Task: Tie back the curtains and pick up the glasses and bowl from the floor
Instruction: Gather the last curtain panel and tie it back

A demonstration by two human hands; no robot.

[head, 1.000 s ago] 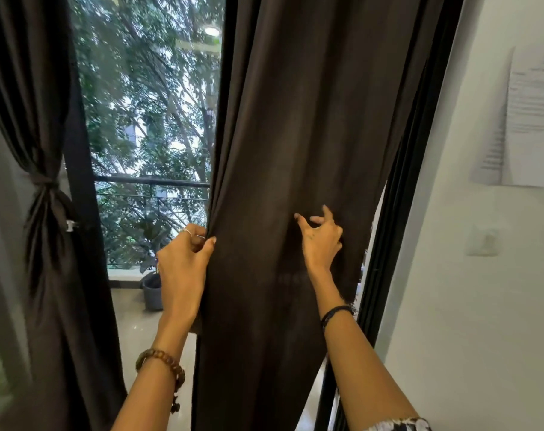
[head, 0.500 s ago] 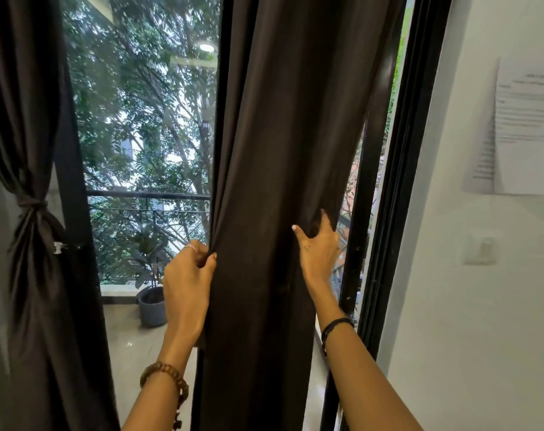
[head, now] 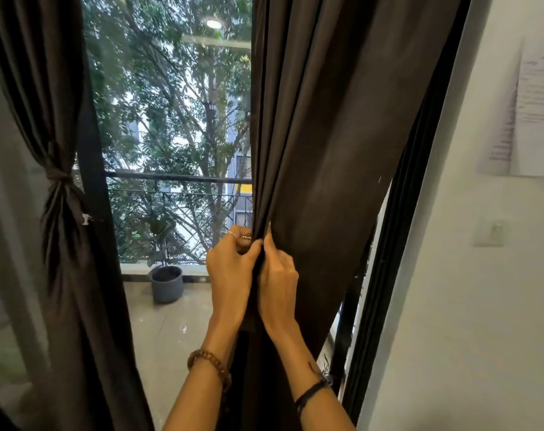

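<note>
Both hands bunched on the right curtain's edge!

Left hand point(head: 232, 276) and right hand point(head: 278, 283) sit side by side, fingers curled and clamped on the inner edge of the dark right curtain point(head: 336, 135), fabric gathered between them; the left curtain point(head: 59, 213) hangs tied.

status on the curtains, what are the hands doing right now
Left hand and right hand both grip the right curtain at its left edge, side by side. Left curtain already tied. Right curtain not yet tied. Nothing in the way.
</note>
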